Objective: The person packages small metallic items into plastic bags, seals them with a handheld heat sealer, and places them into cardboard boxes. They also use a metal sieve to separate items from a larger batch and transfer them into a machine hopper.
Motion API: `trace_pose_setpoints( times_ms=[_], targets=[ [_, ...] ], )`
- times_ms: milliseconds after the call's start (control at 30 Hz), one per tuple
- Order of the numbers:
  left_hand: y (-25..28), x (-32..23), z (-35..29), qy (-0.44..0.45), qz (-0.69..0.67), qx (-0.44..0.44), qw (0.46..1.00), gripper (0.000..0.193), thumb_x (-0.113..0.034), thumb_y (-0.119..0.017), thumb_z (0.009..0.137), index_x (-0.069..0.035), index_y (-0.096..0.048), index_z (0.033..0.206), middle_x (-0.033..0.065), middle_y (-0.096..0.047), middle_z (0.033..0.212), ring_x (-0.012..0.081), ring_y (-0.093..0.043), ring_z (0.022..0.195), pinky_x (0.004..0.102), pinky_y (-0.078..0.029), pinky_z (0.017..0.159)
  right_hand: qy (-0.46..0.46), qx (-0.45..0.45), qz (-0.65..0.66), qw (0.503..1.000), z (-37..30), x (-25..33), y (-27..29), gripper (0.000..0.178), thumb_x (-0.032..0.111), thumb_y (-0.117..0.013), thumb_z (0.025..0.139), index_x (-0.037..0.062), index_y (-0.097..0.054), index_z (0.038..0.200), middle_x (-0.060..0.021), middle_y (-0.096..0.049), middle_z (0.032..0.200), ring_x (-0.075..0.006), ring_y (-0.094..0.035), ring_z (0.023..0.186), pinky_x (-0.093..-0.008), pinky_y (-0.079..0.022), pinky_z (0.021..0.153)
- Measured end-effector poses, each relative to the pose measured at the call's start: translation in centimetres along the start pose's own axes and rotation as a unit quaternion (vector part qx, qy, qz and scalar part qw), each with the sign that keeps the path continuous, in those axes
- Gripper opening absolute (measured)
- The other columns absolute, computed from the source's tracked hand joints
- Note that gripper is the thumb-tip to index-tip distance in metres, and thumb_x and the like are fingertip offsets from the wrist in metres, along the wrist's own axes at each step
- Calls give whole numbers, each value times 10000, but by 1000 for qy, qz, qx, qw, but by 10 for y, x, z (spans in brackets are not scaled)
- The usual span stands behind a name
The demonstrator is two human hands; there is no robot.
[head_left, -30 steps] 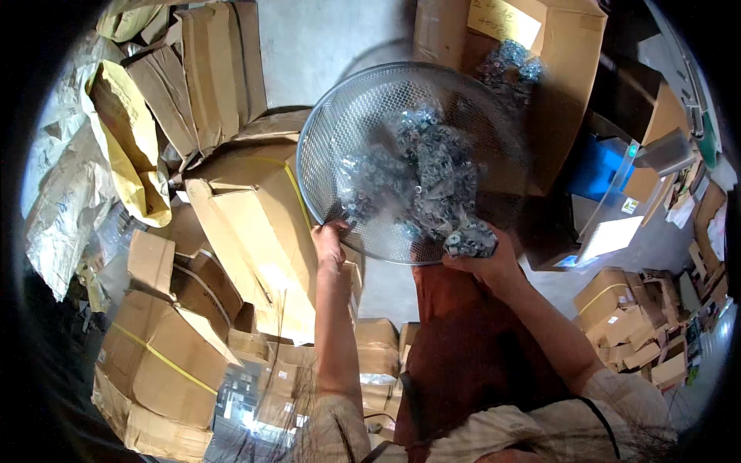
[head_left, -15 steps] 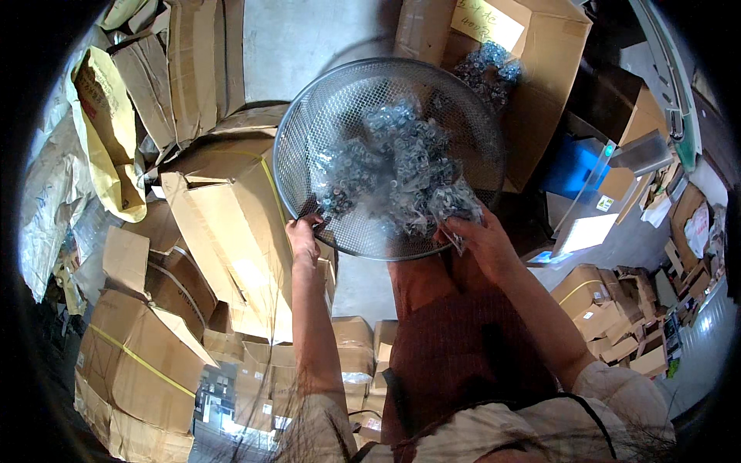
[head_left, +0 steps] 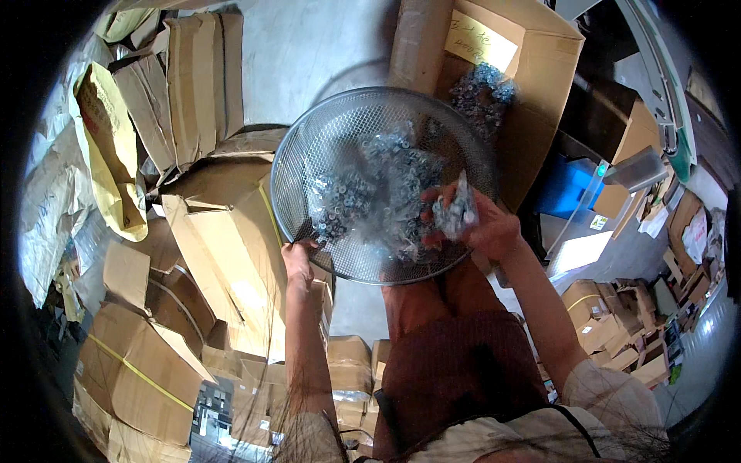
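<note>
A round wire-mesh basket point(head_left: 296, 158) is held in front of me at waist height. The left part of its near rim is gripped by my left hand point(head_left: 299, 261), fingers closed around it. Inside lie several clear plastic bags of small grey parts point(head_left: 343, 202), perhaps metal pieces; the exact kind is too small to tell. My right hand point(head_left: 494, 230), over the basket's right side, is closed on a clear plastic bag point(head_left: 457, 212) of the same kind of parts. Slight motion blur softens this hand's fingers.
An open cardboard carton point(head_left: 544, 100) beyond the basket contains more small bagged parts point(head_left: 485, 94) and a yellowish note point(head_left: 482, 45). Cardboard boxes point(head_left: 231, 258) crowd the left. A yellow sack point(head_left: 108, 147) hangs at far left. A blue bin point(head_left: 570, 185) stands on the right.
My right hand has lifted its bag off the basket's near right edge and turned it more upright. In the picture, the basket and my left hand sit slightly lower.
</note>
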State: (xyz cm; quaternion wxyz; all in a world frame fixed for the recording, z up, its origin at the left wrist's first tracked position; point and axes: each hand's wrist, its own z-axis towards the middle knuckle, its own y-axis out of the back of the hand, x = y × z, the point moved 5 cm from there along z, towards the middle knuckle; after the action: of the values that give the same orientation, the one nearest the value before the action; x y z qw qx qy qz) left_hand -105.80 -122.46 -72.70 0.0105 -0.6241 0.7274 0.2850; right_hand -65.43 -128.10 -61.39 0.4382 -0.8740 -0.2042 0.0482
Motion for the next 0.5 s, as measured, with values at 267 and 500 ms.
trace_pose_setpoints(
  times_ms=[267,500],
  targets=[
    [-2,-8,-5,8,45,-17,999,169,-22,-637,608,10,-586,765,83,-566,685,191,-506,560,323,-380,443,18,71,64,995,31,32,-1,602,370,-737,743,91,-485,1212,-184,-444,1371,-359,-473,1244,-703,-327,1007],
    [2,1,4,14,15,-12,1000,85,-17,-615,636,9,-591,713,79,-575,690,201,-529,556,326,-417,469,-5,-6,-23,1000,55,33,14,321,301,-688,817,72,-580,1014,-142,-571,1203,-297,-547,1145,-596,-456,942]
  ],
)
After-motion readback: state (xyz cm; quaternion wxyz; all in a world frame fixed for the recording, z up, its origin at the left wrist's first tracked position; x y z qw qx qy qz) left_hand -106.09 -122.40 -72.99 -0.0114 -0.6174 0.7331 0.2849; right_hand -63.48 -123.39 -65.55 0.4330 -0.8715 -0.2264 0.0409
